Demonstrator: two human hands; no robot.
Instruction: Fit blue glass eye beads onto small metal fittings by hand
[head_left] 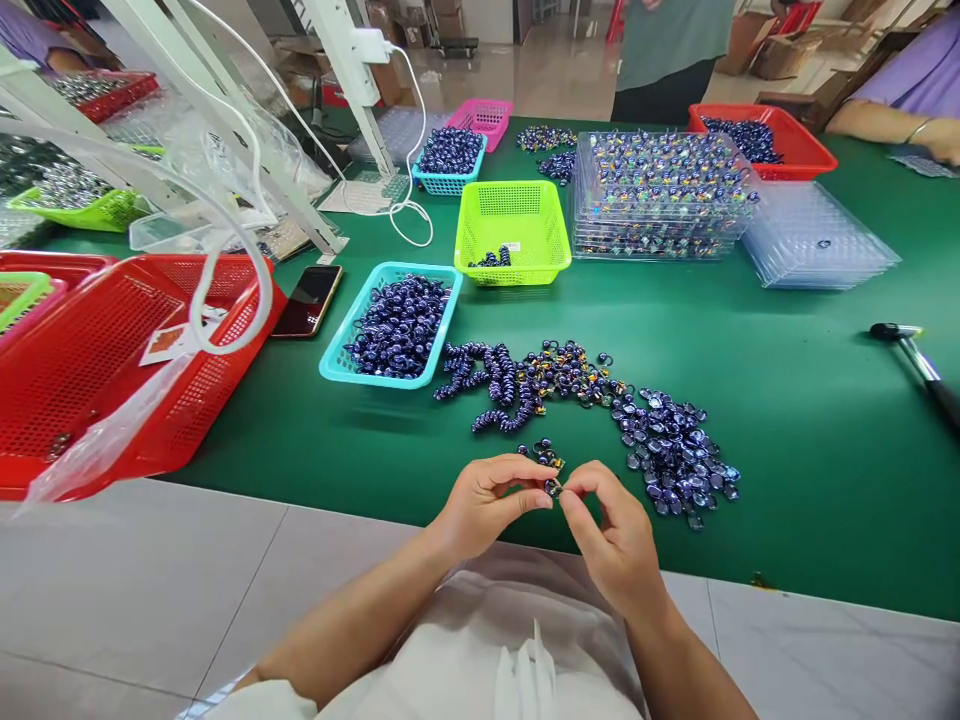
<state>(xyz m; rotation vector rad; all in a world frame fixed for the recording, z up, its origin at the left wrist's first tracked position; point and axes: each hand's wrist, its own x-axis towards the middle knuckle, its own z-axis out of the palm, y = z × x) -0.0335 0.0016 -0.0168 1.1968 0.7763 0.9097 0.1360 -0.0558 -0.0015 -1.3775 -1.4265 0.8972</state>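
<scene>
At the table's near edge, my left hand [484, 508] pinches a small dark shiny ring-like part [553, 488] between thumb and fingertips. My right hand [616, 535] is closed in a pinch at the same part, from the other side. Fingertips hide most of it. Just beyond lies a small group of dark rings with gold-coloured bits [546, 452]. Farther back are coiled rows of dark blue rings [499, 375] and a loose heap of rings with gold-coloured pieces [574, 372]. To the right spreads a pile of flat, glossy blue caps [675, 455].
A blue basket [330, 362] full of dark rings and a lime basket [559, 265] stand ahead. Clear trays [660, 245] are stacked behind. A phone [309, 300] and red basket [169, 440] lie left; a hammer-like tool [911, 350] lies right. Other people are across the table.
</scene>
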